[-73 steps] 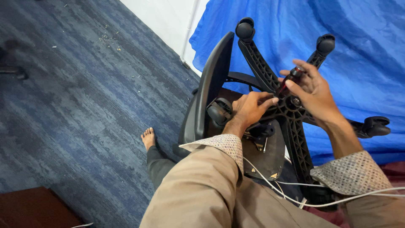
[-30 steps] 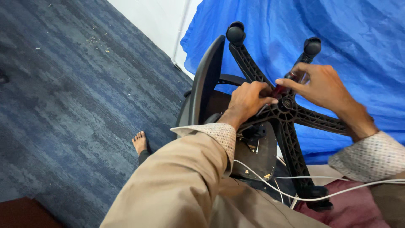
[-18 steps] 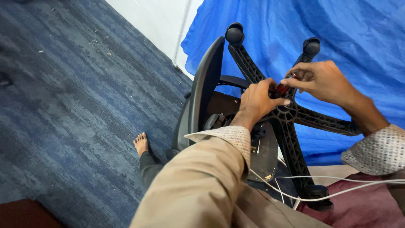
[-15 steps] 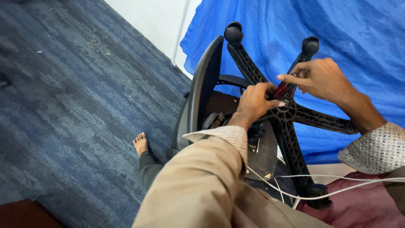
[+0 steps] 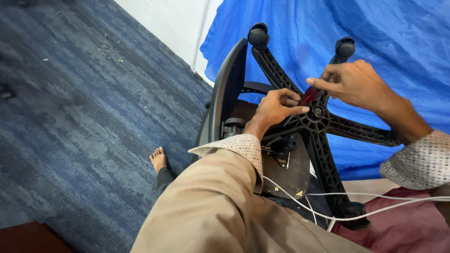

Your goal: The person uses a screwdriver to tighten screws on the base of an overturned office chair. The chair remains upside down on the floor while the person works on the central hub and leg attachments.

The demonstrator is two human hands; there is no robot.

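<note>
Since the earlier frame, the left hand has slid slightly left along the overturned black five-arm plastic chair base, fingers curled at its hub. The right hand pinches a dark red-handled tool; its tip and lower handle are hidden by fingers.

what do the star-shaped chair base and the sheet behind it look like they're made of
Chair base: probably moulded black plastic, matte, with ribbed webbing along each spoke. Blue sheet: thin woven cloth or tarp, hard to tell which; it creases and drapes softly with a slight sheen.
</note>
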